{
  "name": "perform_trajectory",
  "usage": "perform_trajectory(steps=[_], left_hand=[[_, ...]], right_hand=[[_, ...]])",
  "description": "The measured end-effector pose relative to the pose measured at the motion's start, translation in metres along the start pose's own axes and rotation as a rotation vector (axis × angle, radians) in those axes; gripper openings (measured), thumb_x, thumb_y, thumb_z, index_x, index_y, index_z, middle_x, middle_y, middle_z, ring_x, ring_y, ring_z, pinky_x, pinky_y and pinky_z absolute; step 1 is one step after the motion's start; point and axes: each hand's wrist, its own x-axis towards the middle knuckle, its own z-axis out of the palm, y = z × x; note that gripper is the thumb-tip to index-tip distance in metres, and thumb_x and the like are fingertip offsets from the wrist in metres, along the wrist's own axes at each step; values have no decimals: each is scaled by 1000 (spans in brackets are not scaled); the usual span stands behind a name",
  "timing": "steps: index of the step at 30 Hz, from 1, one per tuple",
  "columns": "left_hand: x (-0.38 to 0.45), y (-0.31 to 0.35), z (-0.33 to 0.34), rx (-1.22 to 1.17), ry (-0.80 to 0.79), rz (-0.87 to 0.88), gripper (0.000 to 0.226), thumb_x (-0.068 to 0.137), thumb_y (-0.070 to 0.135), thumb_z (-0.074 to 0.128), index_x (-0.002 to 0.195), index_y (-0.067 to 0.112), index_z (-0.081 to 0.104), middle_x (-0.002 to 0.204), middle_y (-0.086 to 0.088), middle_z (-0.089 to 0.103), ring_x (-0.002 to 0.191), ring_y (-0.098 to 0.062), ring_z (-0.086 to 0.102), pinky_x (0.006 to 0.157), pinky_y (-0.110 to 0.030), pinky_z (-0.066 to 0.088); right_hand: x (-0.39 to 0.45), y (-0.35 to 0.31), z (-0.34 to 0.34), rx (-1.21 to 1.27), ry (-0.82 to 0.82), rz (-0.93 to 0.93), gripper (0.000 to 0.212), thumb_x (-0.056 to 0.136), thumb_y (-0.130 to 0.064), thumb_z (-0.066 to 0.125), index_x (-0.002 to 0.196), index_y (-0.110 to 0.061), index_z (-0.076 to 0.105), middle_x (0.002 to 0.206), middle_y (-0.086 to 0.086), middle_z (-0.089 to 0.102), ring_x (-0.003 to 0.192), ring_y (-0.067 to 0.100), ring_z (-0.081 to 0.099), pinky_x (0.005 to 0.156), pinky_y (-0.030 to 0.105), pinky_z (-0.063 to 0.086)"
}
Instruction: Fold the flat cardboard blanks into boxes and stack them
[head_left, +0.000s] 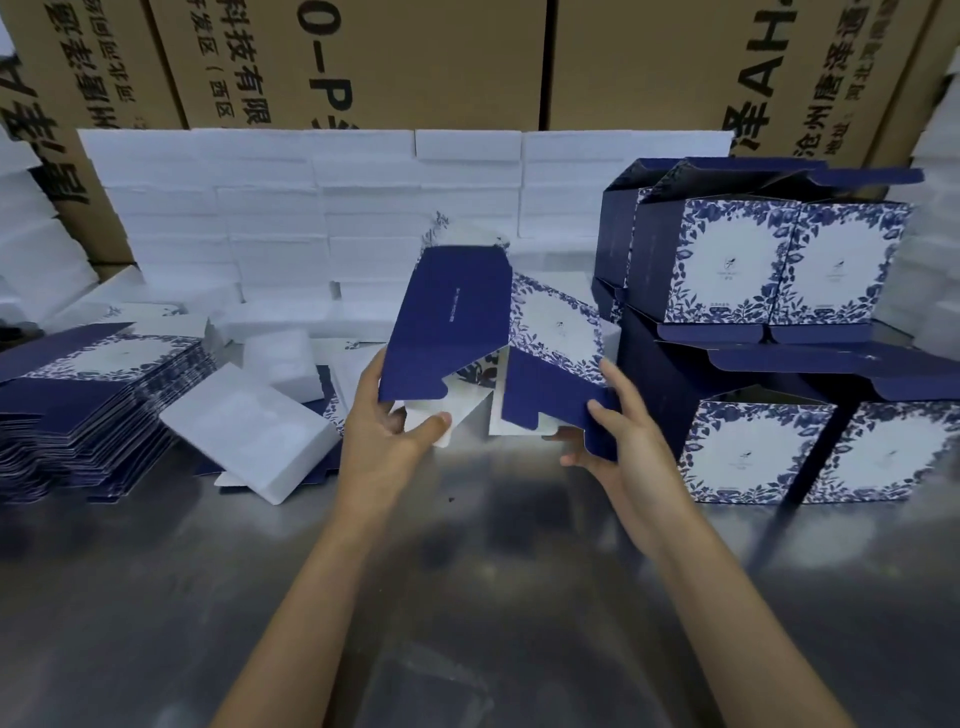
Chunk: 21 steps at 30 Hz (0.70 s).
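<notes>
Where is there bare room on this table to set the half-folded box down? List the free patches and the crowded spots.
Free: the steel table in front, between the stack of flat blanks on the left and the folded boxes on the right, under both forearms. Crowded: the back, where foam blocks lie loose behind the box that the left hand and right hand hold.

Dim, cool indoor light from above, soft glare and murky reflections on the metal table (156, 597), faint shadows under the forearms, overall soft and slightly blurred, wide-angle bending at the edges, cartons (363, 57) leaning outward, white foam blocks (311, 208) washed out.
</notes>
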Motion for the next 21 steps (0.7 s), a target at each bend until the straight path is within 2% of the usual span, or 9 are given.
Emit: perform_trajectory(steps=[2,4,7,9,11,12,16,19,21], left_hand=[[-3,2,5,95,4,99,83,81,-17,59,144,35,42,128,27,59,119,5,55,93,-5,40],[-7,2,10,184,-16,174,89,81,-13,51,149,41,35,132,31,54,116,4,55,93,-11,44],[-13,-4,15,255,-42,266,88,81,-12,43,145,48,38,136,33,51,124,3,51,89,-7,43],[-15,-8,17,319,-65,345,87,77,-14,39,144,42,44,142,25,51,134,-5,46,101,-18,44],[-15,-13,17,447,-99,438,84,73,-10,39,142,38,48,147,19,47,140,-7,39,112,-39,40],[-15,-17,15,516,-129,456,80,74,-5,41,141,39,48,150,17,45,140,-6,37,113,-44,38],[-15,-27,14,708,-322,282,54,75,45,46,128,49,55,161,19,22,150,-10,14,120,-43,13],[-13,-33,15,582,-228,200,42,84,36,62,125,39,59,161,14,26,149,-10,19,122,-44,18],[-8,-30,13,421,-98,88,53,91,22,69,139,29,48,157,12,32,144,-6,30,118,-44,31]], right_hand=[[-1,3,2,3,-29,53,39,106,-19,50,140,-37,55,139,-18,53,128,19,59,65,31,59],[-3,3,6,9,-86,104,33,105,-38,48,134,-31,61,133,-12,64,119,16,65,75,30,55],[-3,-1,4,50,-131,155,64,96,-65,41,130,-18,67,130,5,67,105,21,65,77,30,49],[-5,-5,1,138,-201,188,73,88,-71,49,131,-15,69,128,9,67,108,31,63,81,34,49],[-7,-6,-2,227,-256,219,53,89,-58,61,122,-20,75,127,8,71,111,28,70,84,37,57],[-8,-5,-3,235,-255,232,41,91,-48,65,119,-19,77,123,8,73,107,25,73,79,35,60],[-4,-2,-11,87,-114,258,24,100,-21,61,121,-14,67,109,6,78,96,24,77,71,34,62],[-2,-3,-17,6,-128,249,18,101,-17,59,117,-16,67,105,4,79,91,22,78,64,31,62],[-2,-4,-20,-8,-152,244,17,101,-16,59,116,-16,68,105,4,79,90,22,78,62,29,61]])
